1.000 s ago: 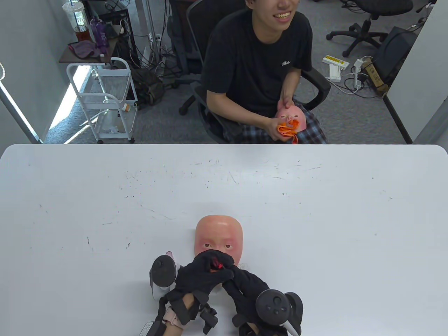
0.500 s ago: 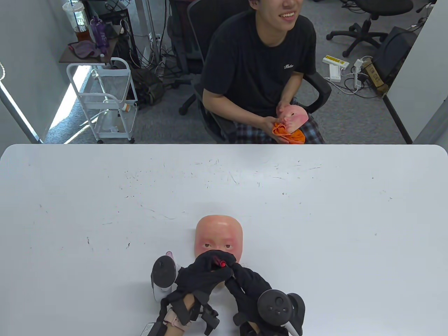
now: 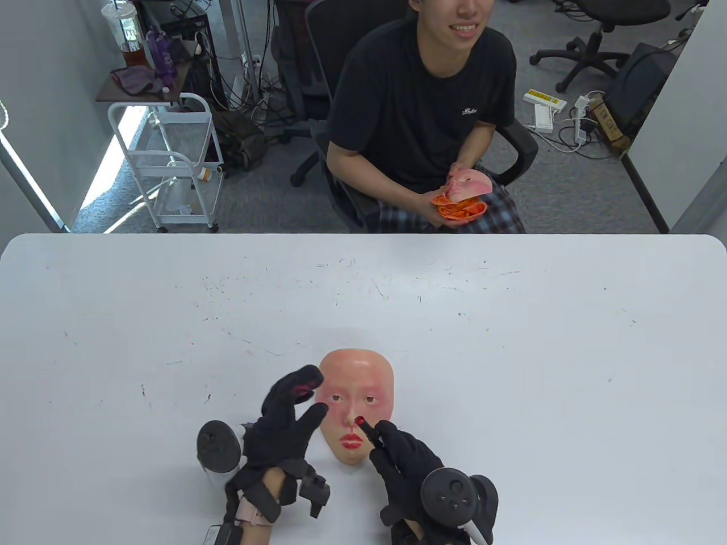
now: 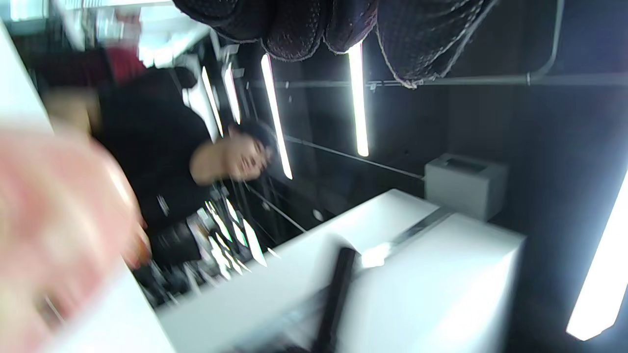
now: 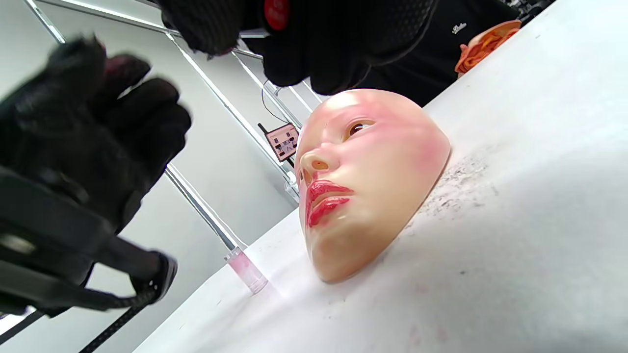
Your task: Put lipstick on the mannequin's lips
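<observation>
A skin-coloured mannequin face (image 3: 356, 392) lies face up on the white table (image 3: 511, 340), chin towards me. Its lips (image 3: 352, 441) are red and glossy, which is clear in the right wrist view (image 5: 324, 201). My right hand (image 3: 377, 440) grips a dark lipstick (image 3: 369, 431) with its red tip beside the nose, just above the lips. My left hand (image 3: 309, 394) hovers at the face's left side with its fingers spread, holding nothing. The right wrist view shows the face (image 5: 382, 162), my right hand (image 5: 294, 34) and my left hand (image 5: 88, 132). The left wrist view is blurred.
A clear pinkish tube (image 5: 247, 270) stands on the table left of the face. Across the table a seated person (image 3: 420, 113) holds another mannequin face with an orange cloth (image 3: 460, 207). A white cart (image 3: 170, 164) stands behind at the left.
My left hand has lifted off the lower face and moved left, fingers spreading. The red lips show now. My right hand with the lipstick has drawn slightly right.
</observation>
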### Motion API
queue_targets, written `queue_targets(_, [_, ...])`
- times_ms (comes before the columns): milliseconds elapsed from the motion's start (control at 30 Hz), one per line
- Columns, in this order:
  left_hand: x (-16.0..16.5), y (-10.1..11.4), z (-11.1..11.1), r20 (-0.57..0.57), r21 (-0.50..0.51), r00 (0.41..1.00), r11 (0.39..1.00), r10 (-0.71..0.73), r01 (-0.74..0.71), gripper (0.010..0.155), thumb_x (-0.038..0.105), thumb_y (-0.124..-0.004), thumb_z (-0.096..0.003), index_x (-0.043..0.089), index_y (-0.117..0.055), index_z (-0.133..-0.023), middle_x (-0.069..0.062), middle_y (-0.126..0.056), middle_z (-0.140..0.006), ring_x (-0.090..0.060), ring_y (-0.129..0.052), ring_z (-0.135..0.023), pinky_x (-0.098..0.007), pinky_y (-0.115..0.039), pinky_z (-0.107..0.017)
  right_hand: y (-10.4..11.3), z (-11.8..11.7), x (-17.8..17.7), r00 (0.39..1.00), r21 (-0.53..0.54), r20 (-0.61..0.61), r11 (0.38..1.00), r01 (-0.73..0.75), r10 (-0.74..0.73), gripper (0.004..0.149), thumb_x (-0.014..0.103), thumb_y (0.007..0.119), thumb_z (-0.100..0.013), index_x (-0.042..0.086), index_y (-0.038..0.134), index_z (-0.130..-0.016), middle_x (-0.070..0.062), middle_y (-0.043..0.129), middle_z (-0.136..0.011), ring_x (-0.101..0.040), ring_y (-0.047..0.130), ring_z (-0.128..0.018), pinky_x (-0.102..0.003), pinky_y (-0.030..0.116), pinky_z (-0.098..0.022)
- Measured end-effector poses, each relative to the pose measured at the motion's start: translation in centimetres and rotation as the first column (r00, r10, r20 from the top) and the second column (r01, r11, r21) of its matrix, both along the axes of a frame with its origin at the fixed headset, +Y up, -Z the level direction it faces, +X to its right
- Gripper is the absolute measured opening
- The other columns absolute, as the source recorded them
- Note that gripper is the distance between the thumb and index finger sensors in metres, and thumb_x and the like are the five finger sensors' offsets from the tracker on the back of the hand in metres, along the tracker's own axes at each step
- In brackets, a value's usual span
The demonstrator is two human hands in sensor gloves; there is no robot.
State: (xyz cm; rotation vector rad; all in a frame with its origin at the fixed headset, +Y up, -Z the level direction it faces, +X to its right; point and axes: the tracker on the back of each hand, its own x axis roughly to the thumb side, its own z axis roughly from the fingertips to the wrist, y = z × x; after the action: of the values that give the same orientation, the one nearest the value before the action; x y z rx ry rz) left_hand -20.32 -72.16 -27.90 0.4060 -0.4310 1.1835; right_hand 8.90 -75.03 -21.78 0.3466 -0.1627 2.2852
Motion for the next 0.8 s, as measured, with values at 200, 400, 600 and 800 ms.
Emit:
queue_targets(200, [-3.2,-1.1,-0.3,-0.167,-0.18,0.923,0.931,-0.347,0.317,0.068,0.045,-0.081,-0.0513,0.027,-0.058,-0.113,-0.016,-0.052,-0.116,-0.042,-0.044,-0.102,-0.049,-0.05,-0.075,0.0,-0.1,0.1,1.0,-0.007,-0.001,1.0,-0.011,0.011,0.053,0.036,0.079,-0.047,0.015,0.074,-0.096,-0.011,0.089,-0.082,-0.033,0.091,-0.067,-0.044,0.076,-0.051])
queue_targets(400, [-2.6,-3.4,-1.4,-0.029,-0.452,0.792,0.715,-0.61,0.534,0.074,0.041,-0.084,-0.0491,0.026,-0.055,-0.116,-0.018,-0.049,-0.118,-0.044,-0.045,-0.101,-0.05,-0.051,-0.074,0.0,-0.1,-0.1,1.0,-0.013,-0.011,1.0,-0.029,0.028,0.054,0.036,0.079,-0.047,0.014,0.074,-0.096,-0.011,0.089,-0.082,-0.033,0.091,-0.067,-0.044,0.075,-0.051])
queue_targets(600, [-1.0,-4.5,-1.9,0.062,-0.564,0.592,0.461,-0.804,0.685,0.07,0.036,-0.082,-0.049,0.029,-0.057,-0.114,-0.017,-0.057,-0.115,-0.042,-0.056,-0.098,-0.048,-0.059,-0.07,-0.1,-0.1,-0.2,0.999,-0.022,-0.019,0.999,-0.042,0.042,0.054,0.037,0.079,-0.047,0.014,0.073,-0.096,-0.011,0.089,-0.082,-0.033,0.091,-0.067,-0.045,0.075,-0.052])
queue_targets(800, [-1.1,-4.2,-1.7,-0.005,-0.514,0.675,0.581,-0.737,0.631,0.052,0.036,-0.079,-0.0483,0.026,-0.078,-0.099,-0.012,-0.086,-0.093,-0.036,-0.083,-0.078,-0.041,-0.075,-0.054,-0.2,-0.1,-0.4,0.998,-0.029,-0.029,0.998,-0.061,0.061,0.054,0.037,0.078,-0.047,0.014,0.073,-0.096,-0.011,0.089,-0.082,-0.034,0.091,-0.067,-0.045,0.075,-0.052])
